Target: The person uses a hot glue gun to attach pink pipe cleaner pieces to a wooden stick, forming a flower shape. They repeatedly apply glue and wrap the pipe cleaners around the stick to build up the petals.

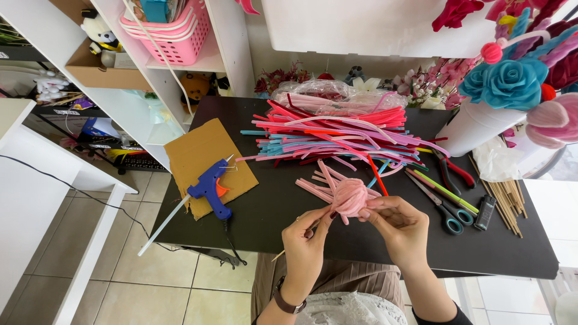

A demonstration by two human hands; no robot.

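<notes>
My left hand [307, 244] and my right hand [400, 225] meet over the front of the black table [271, 204]. Between their fingertips sits a pink pipe-cleaner flower bud [350, 195], a rounded spiral with loose pink ends fanning up and left. A thin wooden stick [278, 256] runs under my left hand and pokes out toward me. A big heap of pink, red, blue and purple pipe cleaners [337, 137] lies just behind the bud.
A blue glue gun [211, 189] rests on brown cardboard [201, 153] at the left. Scissors [442, 207], red pliers [454, 171], a black lighter [484, 212] and wooden skewers [509, 201] lie right. A white vase [475, 126] of fabric flowers stands at back right. White shelves [156, 78] stand left.
</notes>
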